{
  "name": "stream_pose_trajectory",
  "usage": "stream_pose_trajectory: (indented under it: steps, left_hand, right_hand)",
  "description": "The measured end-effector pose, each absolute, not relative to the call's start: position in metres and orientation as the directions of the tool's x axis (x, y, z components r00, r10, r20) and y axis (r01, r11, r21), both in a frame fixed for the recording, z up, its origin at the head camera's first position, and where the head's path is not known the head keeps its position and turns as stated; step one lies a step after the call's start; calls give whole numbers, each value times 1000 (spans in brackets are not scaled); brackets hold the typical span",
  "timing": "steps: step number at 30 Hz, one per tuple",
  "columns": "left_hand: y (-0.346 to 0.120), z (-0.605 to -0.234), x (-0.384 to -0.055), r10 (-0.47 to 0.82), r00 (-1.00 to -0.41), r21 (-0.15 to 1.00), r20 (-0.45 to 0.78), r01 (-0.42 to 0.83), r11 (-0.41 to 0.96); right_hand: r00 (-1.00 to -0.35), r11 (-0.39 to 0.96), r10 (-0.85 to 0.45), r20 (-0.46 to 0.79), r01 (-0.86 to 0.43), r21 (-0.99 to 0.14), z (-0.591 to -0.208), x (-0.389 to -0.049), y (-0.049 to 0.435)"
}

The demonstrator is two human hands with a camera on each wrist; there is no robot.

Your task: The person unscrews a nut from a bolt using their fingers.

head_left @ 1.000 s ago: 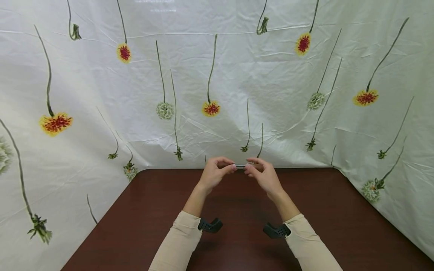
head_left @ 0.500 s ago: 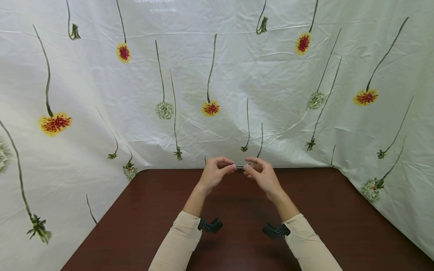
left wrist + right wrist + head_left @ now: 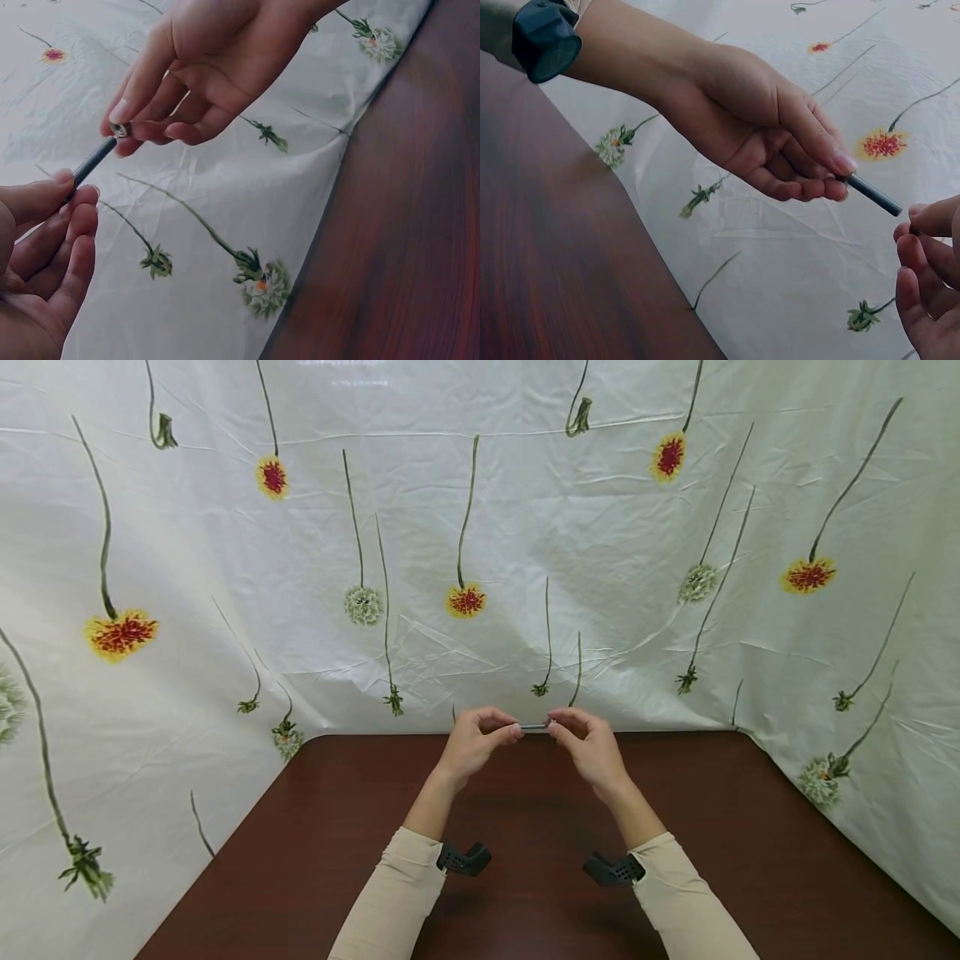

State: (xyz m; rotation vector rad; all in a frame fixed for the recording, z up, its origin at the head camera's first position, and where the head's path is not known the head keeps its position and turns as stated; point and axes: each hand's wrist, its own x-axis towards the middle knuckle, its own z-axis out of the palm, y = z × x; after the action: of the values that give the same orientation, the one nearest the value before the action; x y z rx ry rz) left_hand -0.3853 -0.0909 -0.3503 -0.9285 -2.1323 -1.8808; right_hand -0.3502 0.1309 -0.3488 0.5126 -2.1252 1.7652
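My left hand [image 3: 469,745] pinches one end of a dark threaded bolt [image 3: 94,163] between thumb and fingers, holding it up above the far part of the table. The bolt's free end points at my right hand [image 3: 590,750], which pinches a small metal nut [image 3: 121,130] between thumb and index finger. In the left wrist view the nut sits right at the bolt's tip. The right wrist view shows a narrow gap between the bolt's end [image 3: 895,209] and the right fingertips [image 3: 922,219], with the nut mostly hidden there.
A dark reddish-brown table [image 3: 525,877] lies under both forearms. White cloth [image 3: 420,527] printed with flowers hangs behind it and along both sides. Black wrist devices [image 3: 465,859] are strapped over the beige sleeves [image 3: 397,893].
My right hand has shifted slightly to the right, away from the left, and more of the bolt shows between the hands. The left hand has stayed nearly still.
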Motion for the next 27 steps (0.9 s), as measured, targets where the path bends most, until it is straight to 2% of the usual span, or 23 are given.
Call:
stream_pose_trajectory:
  steps: [6,11,18,27]
  left_hand:
    - [-95,-356,-388,359,-818,864,450,501,57]
    - [-100,-365,-393,379,-824,870,420,484,88]
    - [-106,-374,-399,376,-845,868,380,466,171]
    - [-113,-390,-406,358,-876,880,324,418,226]
  right_hand:
    - [-852,373,-81,518,-508,-776,-354,-354,139]
    - [-843,483,-125,522,-512,-710,-365,-359,144]
    - [-860,522,-107,498,-475,-708,-381,-368,151]
    - [-875,545,-145,461,-459,-701,-401,-373,164]
